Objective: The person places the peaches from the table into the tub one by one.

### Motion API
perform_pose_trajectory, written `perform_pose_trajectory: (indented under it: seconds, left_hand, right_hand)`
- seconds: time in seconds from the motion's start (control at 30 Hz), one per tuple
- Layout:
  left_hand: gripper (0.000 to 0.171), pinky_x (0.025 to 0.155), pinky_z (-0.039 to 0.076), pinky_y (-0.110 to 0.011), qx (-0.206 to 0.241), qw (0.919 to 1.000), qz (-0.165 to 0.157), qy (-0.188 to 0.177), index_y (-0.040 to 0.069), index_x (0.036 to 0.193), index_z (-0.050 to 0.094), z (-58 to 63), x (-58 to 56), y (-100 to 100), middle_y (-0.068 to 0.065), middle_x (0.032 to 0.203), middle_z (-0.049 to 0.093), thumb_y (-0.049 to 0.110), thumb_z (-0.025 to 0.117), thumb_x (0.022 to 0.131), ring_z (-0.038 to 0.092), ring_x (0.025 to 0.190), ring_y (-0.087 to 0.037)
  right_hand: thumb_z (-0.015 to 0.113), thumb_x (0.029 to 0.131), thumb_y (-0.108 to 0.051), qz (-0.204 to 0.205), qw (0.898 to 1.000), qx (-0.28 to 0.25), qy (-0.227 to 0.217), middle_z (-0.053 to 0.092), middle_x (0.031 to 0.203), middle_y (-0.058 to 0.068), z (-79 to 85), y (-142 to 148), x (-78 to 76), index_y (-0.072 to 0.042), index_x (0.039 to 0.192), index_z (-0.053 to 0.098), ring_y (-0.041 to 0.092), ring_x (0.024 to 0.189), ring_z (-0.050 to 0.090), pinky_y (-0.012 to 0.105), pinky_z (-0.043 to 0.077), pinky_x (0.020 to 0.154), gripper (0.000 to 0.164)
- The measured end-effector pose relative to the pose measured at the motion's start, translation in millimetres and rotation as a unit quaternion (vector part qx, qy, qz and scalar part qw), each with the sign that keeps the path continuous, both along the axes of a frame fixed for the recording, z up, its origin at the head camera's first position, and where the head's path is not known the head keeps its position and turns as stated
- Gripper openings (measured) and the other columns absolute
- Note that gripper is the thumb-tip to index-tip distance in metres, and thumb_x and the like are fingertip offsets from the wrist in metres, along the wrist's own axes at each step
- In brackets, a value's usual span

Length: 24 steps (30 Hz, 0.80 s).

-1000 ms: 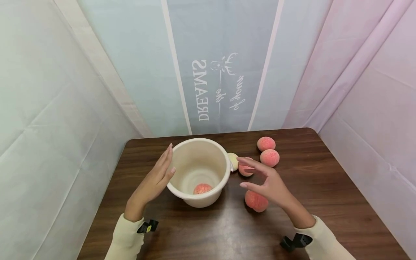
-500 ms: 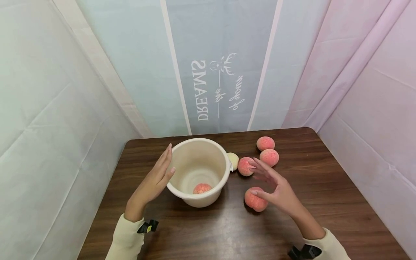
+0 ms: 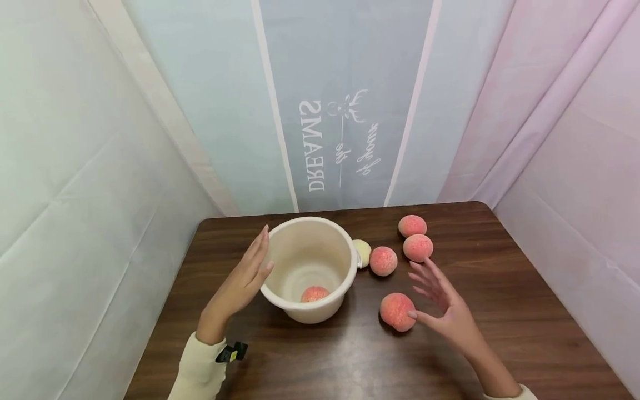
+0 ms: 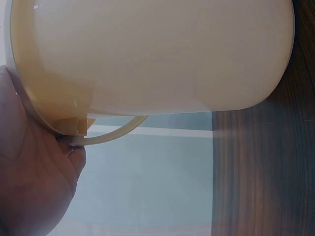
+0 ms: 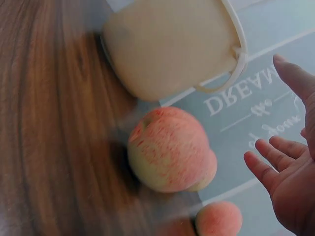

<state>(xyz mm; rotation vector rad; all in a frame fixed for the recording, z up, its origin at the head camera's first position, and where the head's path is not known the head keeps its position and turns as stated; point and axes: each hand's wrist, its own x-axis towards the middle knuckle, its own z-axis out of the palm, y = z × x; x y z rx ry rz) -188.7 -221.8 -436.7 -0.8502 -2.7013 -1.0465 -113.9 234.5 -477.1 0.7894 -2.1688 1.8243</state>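
Note:
My left hand (image 3: 239,284) rests against the left rim of a cream plastic bucket (image 3: 294,244), fingers straight. In the left wrist view this hand (image 4: 42,172) touches the rim beside the bucket's handle (image 4: 115,133). One pink peach (image 3: 315,294) lies at the bottom inside. My right hand (image 3: 448,311) hovers over the table with its fingers spread and nothing in them. Its thumb tip overlaps the edge of the nearest peach (image 3: 396,312) in the head view; the right wrist view shows a gap between the hand (image 5: 290,182) and that peach (image 5: 167,152).
Right of the bucket, a pale yellow round fruit (image 3: 362,253) sits against its side, with a pink peach (image 3: 383,261) close by. Two more peaches, one behind (image 3: 412,226) and one in front (image 3: 418,248), lie farther right. Fabric walls enclose the dark wooden table (image 3: 320,366).
My right hand has drawn away from the bucket, to the right and slightly toward me, uncovering the peaches it overlapped. My left hand stays at the rim.

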Motion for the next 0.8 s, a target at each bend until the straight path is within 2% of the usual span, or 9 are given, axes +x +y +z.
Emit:
perform_pose_trajectory:
  seconds: [0.17, 0.27, 0.57, 0.8]
  left_hand:
    - [0.068, 0.124, 0.011, -0.04, 0.001, 1.0, 0.002, 0.002, 0.009, 0.163, 0.005, 1.1, 2.3, -1, 0.0, 0.171, -0.002, 0.026, 0.044, 0.11, 0.004, 0.156, -0.023]
    - [0.068, 0.124, 0.01, -0.038, 0.001, 1.0, 0.002, 0.005, 0.009, 0.163, 0.005, 1.8, 2.2, -1, 0.0, 0.171, -0.002, 0.025, 0.043, 0.11, 0.004, 0.156, -0.024]
    - [0.067, 0.124, 0.011, -0.041, 0.007, 1.0, 0.005, 0.001, 0.01, 0.163, 0.005, -1.0, 2.8, -1, 0.001, 0.171, -0.001, 0.027, 0.042, 0.111, 0.004, 0.156, -0.022]
    - [0.068, 0.124, 0.012, -0.043, 0.011, 0.9999, 0.007, 0.003, 0.011, 0.164, 0.005, -0.8, 2.2, 0, 0.002, 0.171, -0.001, 0.022, 0.045, 0.11, 0.004, 0.156, -0.021]
  right_hand:
    - [0.079, 0.073, 0.021, -0.022, 1.0, 0.019, -0.006, 0.037, 0.156, 0.027, -9.7, 3, 5.6, -0.004, 0.162, 0.018, 0.028, 0.141, 0.045, 0.023, 0.044, 0.106, 0.111]
    - [0.08, 0.072, 0.021, -0.027, 0.999, 0.024, -0.001, 0.037, 0.155, 0.03, -16.4, 5, 7.4, -0.002, 0.161, 0.018, 0.027, 0.141, 0.045, 0.022, 0.043, 0.106, 0.111]
    - [0.085, 0.075, 0.01, -0.054, 0.994, 0.054, -0.074, 0.037, 0.159, 0.019, -36.7, 9, 13.2, -0.017, 0.164, 0.017, 0.025, 0.141, 0.044, 0.021, 0.041, 0.107, 0.114]
    - [0.087, 0.077, 0.002, -0.059, 0.992, 0.069, -0.083, 0.04, 0.158, 0.014, -50.7, 8, 15.8, -0.018, 0.163, 0.023, 0.021, 0.141, 0.046, 0.017, 0.041, 0.106, 0.109]
